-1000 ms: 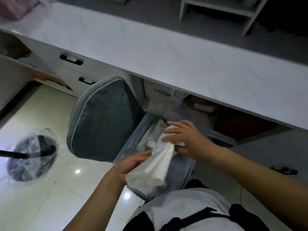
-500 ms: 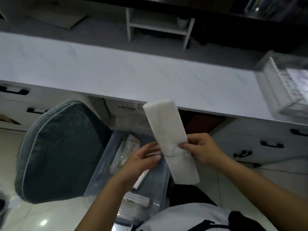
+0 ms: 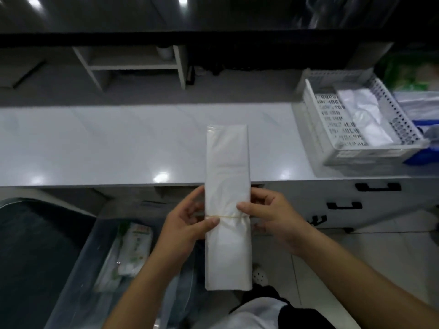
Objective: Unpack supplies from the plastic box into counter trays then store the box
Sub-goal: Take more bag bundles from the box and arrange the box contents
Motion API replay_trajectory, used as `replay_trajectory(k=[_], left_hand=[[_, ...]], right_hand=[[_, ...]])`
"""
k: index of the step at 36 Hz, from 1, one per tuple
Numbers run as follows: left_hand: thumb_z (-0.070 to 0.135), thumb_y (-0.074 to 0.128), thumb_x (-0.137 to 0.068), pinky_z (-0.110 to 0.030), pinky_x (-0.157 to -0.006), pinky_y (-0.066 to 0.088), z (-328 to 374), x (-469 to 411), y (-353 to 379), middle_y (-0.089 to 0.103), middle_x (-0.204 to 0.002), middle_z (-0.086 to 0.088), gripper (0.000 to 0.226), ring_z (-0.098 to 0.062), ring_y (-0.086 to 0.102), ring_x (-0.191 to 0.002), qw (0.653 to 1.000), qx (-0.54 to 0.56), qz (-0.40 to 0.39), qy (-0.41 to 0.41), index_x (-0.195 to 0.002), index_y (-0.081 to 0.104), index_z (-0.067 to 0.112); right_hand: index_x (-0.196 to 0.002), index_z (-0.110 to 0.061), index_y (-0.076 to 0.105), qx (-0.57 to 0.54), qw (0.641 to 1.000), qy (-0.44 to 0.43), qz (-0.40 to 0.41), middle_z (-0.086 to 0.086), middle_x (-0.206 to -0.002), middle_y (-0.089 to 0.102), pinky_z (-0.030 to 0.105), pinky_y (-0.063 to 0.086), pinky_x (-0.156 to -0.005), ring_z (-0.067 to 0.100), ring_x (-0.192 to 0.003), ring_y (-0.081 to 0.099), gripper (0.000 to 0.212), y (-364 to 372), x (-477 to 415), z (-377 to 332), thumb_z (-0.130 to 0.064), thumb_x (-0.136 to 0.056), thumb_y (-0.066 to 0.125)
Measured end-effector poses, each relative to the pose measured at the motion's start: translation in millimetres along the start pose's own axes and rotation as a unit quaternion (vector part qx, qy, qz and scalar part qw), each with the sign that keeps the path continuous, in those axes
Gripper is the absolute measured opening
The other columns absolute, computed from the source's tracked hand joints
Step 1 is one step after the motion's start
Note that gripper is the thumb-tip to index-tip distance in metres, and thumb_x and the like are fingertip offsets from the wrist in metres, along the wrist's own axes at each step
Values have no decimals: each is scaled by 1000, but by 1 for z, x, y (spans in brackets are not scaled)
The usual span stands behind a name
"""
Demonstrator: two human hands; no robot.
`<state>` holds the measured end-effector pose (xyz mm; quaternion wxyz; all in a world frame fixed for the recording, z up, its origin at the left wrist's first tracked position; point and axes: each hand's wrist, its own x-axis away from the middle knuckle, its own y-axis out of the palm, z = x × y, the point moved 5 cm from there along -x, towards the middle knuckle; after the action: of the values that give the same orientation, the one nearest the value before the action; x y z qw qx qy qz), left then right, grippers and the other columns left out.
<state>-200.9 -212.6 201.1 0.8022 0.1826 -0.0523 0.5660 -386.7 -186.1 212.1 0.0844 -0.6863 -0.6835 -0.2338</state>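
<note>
White marble-look counter (image 3: 118, 143) runs across the view. Left of the grip, below it, the clear plastic box (image 3: 78, 269) sits on the floor holding green-and-white packets (image 3: 135, 248). Left hand (image 3: 187, 229) and right hand (image 3: 273, 219) are both closed around 1 long white folded bag bundle (image 3: 228, 205), thumbs at its rubber band (image 3: 228, 216). Right of the grip and farther off, a white perforated tray (image 3: 356, 153) holds plastic bags.
</note>
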Motion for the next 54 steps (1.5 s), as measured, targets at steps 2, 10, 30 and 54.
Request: replay_trajectory(k=[2,10,30,54], left_hand=[[0,77,-75,-38,-73,61,-5,-16,31,72,-120,-7,64,-28,70,-106,1000,11,8,-14,-129,62,31],[13,89,-64,-38,-67,60,-17,-67,152,72,-110,-17,63,-32,72,-96,996,-6,-23,-83,-123,68,22],[12,73,-86,-31,-67,59,13,-182,319,75,-105,-9,35,-21,73,-97,958,-153,-229,-78,-118,72,27],[9,63,-83,-37,-66,61,-8,-365,298,70,-116,19,61,-8,72,-97,987,-64,-111,-98,-121,58,57]], right_hand=[[-118,-19,68,-21,999,0,-25,4,-109,75,28,57,-66,21,-97,72,38,-34,2,-7,-9,-82,73],[-124,-16,63,-43,998,-37,0,5,-103,73,21,53,-58,11,-82,71,52,-160,30,-33,9,-79,70],[-123,-30,63,-145,961,-121,204,9,-108,75,37,59,-61,30,-92,73,53,-307,44,-70,-7,-76,71],[-111,-21,65,-17,963,42,264,1,-86,76,30,54,-53,18,-67,71,33,-408,-104,-165,1,-85,65]])
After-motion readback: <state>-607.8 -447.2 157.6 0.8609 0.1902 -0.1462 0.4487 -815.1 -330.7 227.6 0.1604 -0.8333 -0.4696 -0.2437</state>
